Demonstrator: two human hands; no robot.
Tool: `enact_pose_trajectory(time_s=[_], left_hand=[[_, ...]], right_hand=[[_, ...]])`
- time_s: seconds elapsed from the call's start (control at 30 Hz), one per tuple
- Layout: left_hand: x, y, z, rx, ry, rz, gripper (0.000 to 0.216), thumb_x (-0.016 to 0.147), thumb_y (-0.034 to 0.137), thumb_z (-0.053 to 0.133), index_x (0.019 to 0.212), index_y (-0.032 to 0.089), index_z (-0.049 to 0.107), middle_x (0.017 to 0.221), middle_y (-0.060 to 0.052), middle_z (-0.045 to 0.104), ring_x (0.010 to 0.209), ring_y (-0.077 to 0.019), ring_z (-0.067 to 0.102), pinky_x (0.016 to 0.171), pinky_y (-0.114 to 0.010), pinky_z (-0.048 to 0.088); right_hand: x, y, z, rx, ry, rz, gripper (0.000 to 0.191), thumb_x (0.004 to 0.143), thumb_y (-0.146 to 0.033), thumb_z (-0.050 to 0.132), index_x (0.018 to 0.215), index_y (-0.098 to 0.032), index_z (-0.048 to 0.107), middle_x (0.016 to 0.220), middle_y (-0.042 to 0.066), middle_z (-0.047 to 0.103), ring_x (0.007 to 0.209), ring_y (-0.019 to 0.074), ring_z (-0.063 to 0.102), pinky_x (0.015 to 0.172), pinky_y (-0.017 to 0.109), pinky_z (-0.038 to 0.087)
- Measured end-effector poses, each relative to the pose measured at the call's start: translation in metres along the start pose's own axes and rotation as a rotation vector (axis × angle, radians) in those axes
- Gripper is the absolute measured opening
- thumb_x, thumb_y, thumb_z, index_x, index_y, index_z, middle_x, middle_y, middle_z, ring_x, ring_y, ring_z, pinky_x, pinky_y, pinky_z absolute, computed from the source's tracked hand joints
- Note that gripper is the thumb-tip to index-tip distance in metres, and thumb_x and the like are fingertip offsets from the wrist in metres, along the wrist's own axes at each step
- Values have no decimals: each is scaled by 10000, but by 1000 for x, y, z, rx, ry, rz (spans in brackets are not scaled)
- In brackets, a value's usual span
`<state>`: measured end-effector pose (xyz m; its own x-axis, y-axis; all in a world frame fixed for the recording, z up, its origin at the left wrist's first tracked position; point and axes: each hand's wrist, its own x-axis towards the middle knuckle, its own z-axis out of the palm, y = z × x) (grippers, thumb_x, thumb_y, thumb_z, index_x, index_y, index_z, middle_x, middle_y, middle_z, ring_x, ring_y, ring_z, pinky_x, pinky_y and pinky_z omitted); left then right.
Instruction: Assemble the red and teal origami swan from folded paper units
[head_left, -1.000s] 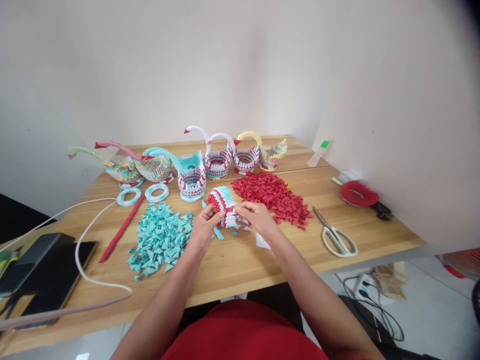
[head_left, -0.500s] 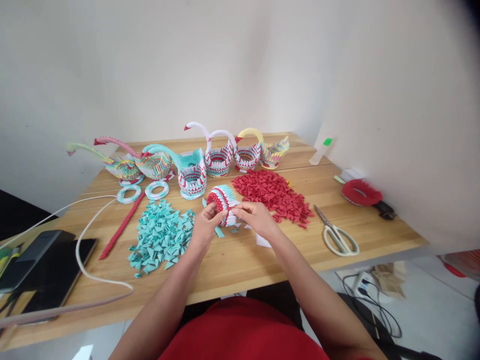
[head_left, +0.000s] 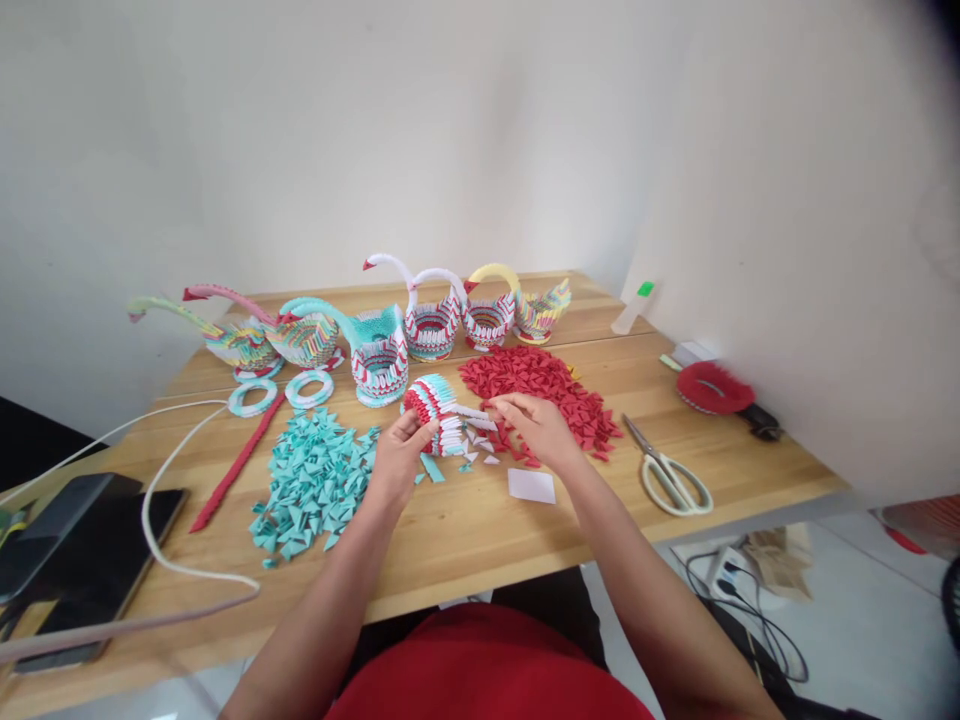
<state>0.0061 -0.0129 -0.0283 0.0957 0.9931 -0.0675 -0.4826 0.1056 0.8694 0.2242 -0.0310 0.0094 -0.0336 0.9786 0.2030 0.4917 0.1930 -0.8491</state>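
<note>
My left hand (head_left: 399,455) grips a small bowl of interlocked folded-paper pieces (head_left: 433,400), tilted on its side, with red, light blue and white bands. A short strip of white paper pieces (head_left: 474,413) juts from the bowl's right side toward my right hand (head_left: 534,425). The fingers of that hand are pinched together at the strip's outer end; the exact contact is partly hidden. Loose white triangles (head_left: 480,445) lie just below the strip. Turquoise folded pieces (head_left: 319,480) are heaped left of my left hand, and red folded pieces (head_left: 536,385) behind my right.
Several paper swan baskets (head_left: 380,365) line the back of the wooden table (head_left: 465,550). Two paper rings (head_left: 309,388) and a red strip (head_left: 236,465) lie left. Scissors (head_left: 667,470), a white paper (head_left: 532,486) and a red paper ring (head_left: 712,388) are right. A white cable (head_left: 154,510) crosses the left side.
My right hand has drawn away from the bowl to the right, and the white strip now shows between them. The white paper below is uncovered. My left hand still holds the bowl.
</note>
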Motion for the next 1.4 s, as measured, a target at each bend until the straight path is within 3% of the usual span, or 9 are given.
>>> enact_pose_trajectory(time_s=[0.2, 0.33, 0.57, 0.7, 1.13, 1.4], left_hand=[[-3, 4, 4, 7, 27, -11, 480, 551, 352, 900, 950, 163, 712, 856, -25, 726, 793, -166, 659, 777, -279, 502], [-4, 7, 5, 18, 14, -12, 493, 565, 356, 893, 982, 164, 713, 879, -34, 737, 834, -185, 679, 795, -288, 513], [-4, 7, 6, 2, -5, -29, 526, 539, 348, 908, 996, 173, 717, 892, -40, 751, 882, -216, 701, 816, -309, 534], [-3, 7, 5, 3, 1, -39, 534, 538, 345, 912, 1004, 167, 720, 897, -40, 751, 867, -206, 700, 795, -293, 539], [-4, 6, 3, 25, 5, -48, 466, 583, 345, 888, 972, 154, 718, 880, -41, 737, 773, -164, 673, 750, -268, 528], [-4, 5, 3, 9, -10, -40, 464, 588, 352, 884, 976, 165, 712, 884, -32, 721, 812, -169, 661, 787, -284, 517]], right_hand=[[-4, 8, -13, -358, 7, -51, 213, 922, -231, 550, 1045, -251, 724, 1065, 22, 749, 971, 195, 677, 842, 293, 469], [-1, 7, -16, -556, -92, -156, 171, 923, -191, 570, 967, -232, 730, 993, 25, 752, 923, 182, 666, 824, 274, 442], [8, 18, 8, -868, -247, -225, 144, 893, -172, 608, 1017, -176, 679, 1045, 88, 707, 997, 234, 606, 851, 310, 403], [14, 26, 17, -880, -278, -177, 143, 916, -148, 550, 1023, -150, 645, 999, 99, 701, 952, 223, 622, 825, 287, 408], [17, 24, 6, -890, -316, -155, 195, 910, -128, 524, 1061, -149, 646, 1007, 110, 695, 946, 220, 628, 795, 271, 417], [18, 18, -15, -690, -357, -193, 310, 954, -161, 429, 1043, -194, 724, 1000, 76, 705, 929, 190, 649, 806, 261, 444]])
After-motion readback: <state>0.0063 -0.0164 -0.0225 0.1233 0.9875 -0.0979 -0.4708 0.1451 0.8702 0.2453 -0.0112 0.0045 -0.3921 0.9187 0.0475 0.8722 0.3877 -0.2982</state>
